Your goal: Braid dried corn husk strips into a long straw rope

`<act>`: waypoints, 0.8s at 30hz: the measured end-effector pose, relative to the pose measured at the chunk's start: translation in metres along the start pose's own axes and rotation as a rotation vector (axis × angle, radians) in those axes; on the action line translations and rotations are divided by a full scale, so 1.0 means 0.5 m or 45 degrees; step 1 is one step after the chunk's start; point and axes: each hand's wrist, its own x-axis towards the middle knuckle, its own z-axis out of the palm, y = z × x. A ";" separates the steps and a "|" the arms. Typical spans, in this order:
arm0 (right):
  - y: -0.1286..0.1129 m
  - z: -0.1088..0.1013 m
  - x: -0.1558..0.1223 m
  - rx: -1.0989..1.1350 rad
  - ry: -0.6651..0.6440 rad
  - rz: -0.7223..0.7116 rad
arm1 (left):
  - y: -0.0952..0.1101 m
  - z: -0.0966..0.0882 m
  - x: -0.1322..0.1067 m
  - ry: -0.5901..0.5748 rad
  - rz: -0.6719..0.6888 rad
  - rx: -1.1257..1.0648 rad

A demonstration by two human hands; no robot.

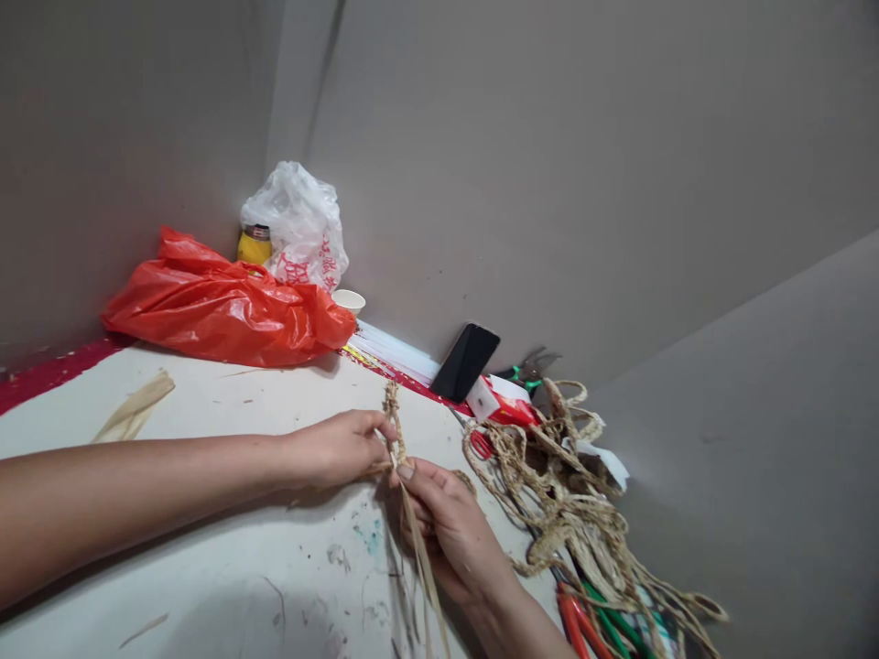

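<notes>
Between my two hands is a braid of dry, straw-coloured plant fibre (pixel 399 441), its finished end pointing away from me. My left hand (pixel 349 447) comes in from the left and pinches the braid at its lower part. Close beside it, my right hand (pixel 450 522) grips the strands where they meet the braid, thumb on top. Loose fibre strands (pixel 427 577) hang down from there toward me. The fingertips partly cover the crossing of the strands.
On the right lies a heap of braided cord (pixel 569 494), with red-handled (pixel 577 618) and green-handled tools (pixel 611 622) below it. Along the wall are a phone (pixel 467 361), pliers (pixel 532 366), a paper cup (pixel 349 300), a red plastic bag (pixel 226 311), a white bag (pixel 302 220) and a yellow jar (pixel 255 245). Flat fibre (pixel 135 407) lies left.
</notes>
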 end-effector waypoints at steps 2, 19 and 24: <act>0.002 -0.002 0.002 -0.014 -0.007 -0.012 | -0.013 0.004 0.006 -0.120 -0.205 -0.225; 0.005 0.005 0.001 0.104 -0.049 0.111 | -0.011 -0.010 0.008 -0.101 -0.120 0.100; 0.013 -0.003 0.002 -0.127 0.003 -0.002 | -0.012 -0.016 0.009 -0.196 -0.188 -0.020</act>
